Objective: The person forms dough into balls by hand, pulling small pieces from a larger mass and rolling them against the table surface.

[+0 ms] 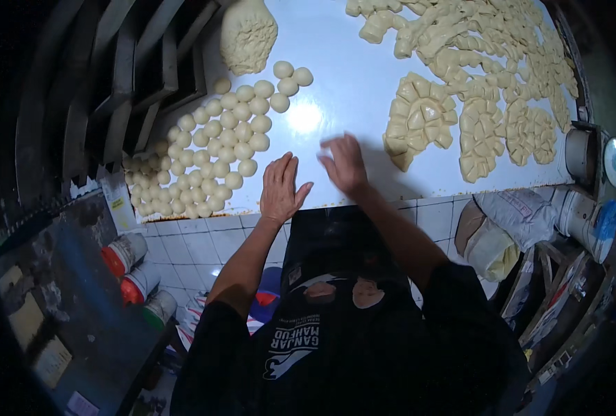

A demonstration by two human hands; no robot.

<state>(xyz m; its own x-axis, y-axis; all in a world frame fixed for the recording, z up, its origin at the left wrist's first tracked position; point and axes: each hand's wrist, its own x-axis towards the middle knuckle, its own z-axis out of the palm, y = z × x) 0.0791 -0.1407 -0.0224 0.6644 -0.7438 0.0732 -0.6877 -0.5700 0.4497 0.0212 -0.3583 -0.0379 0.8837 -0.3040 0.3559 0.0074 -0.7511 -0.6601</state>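
Observation:
My left hand (281,188) lies flat on the white table (334,114), fingers together and thumb out, just right of many round dough balls (228,138). To its right, my right hand (345,164) is over the table near the front edge, its fingertips blurred and bent; whether anything is under it cannot be told. At the back left rests a large lump of dough (249,39). On the right lie a scored slab of cut dough (421,117), smaller cut slabs (480,140) beside it, and long strips of cut dough (474,44) behind.
Dark stacked trays (170,67) stand along the left. Several plastic buckets (131,249) are below at left. A metal pot (581,151) is by the table's right corner, with sacks (518,216) and a white bucket (581,213) below. The table's front edge (427,197) runs before my body.

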